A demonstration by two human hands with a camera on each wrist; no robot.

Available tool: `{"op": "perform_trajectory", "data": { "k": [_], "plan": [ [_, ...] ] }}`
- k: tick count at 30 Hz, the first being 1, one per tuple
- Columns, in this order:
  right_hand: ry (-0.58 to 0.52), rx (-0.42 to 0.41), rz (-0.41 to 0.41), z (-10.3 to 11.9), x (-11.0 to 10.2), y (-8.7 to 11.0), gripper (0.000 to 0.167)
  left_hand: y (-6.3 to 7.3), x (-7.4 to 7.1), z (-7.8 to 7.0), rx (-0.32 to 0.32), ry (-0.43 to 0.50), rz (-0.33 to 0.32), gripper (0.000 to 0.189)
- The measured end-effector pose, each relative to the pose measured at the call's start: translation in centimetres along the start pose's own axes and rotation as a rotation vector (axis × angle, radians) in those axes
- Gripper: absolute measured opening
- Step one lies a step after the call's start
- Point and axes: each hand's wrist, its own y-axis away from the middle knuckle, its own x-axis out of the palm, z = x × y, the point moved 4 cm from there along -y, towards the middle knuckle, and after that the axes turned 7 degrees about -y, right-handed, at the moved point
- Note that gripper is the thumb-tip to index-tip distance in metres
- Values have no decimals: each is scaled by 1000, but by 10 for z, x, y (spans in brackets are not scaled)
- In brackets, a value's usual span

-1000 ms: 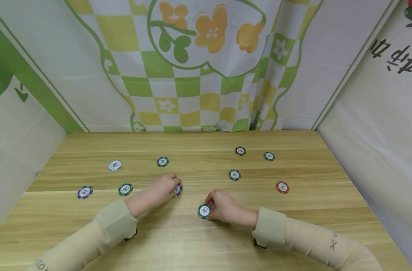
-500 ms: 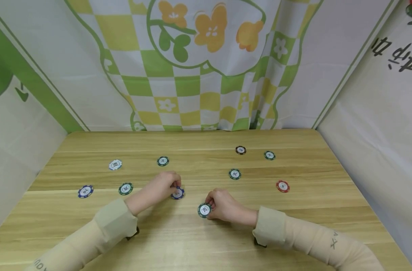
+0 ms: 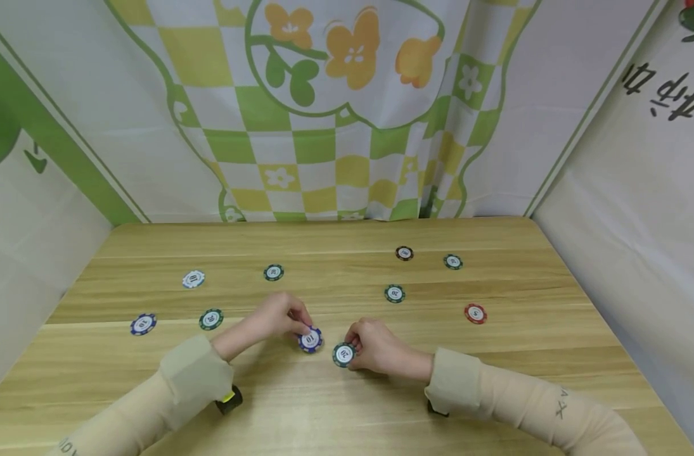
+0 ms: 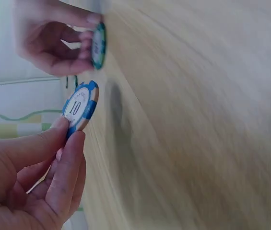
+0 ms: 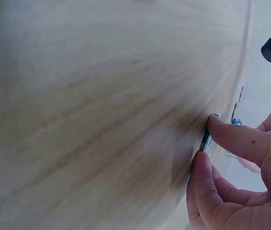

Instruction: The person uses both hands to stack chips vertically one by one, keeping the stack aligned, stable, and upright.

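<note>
Left hand (image 3: 271,322) pinches blue 10 chip (image 3: 310,340), held just off wooden table (image 3: 324,411); right hand (image 3: 378,350) pinches green 20 chip (image 3: 343,354) at its edge, near the blue one but apart. Farther out, white chip (image 3: 193,278) lies flat left, red chip (image 3: 475,313) right.

A blue poker chip (image 3: 310,341), its rim broken by pale blocks and its white centre printed with a black 10, is pinched by its edge between the thumb and fingers of the left hand (image 3: 275,320). It is held tilted above the table (image 3: 301,411), over which its shadow is cast. Just beside it, not touched by it, a green chip (image 3: 343,355) marked 20 is gripped at its edge by the right hand (image 3: 378,349), numbered face shown to the head view.
</note>
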Motion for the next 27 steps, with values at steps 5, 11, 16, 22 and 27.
{"op": "perform_trajectory", "data": {
  "k": [5, 11, 16, 22, 27],
  "plan": [
    [-4, 3, 2, 0, 0, 0, 32, 0, 7, -1, -77, 212, 52, 7],
    [8, -5, -2, 0, -1, -1, 31, 0, 15, -10, -129, 308, 58, 11],
    [3, -11, -5, -1, -1, -1, 31, -2, 19, -15, -176, 320, 55, 11],
    [1, -49, -19, -2, 0, 0, 32, -6, 26, -15, -206, 344, 61, 12],
    [2, -53, -17, -2, 0, -1, 33, -10, 31, -15, -216, 351, 46, 11]
  ]
}}
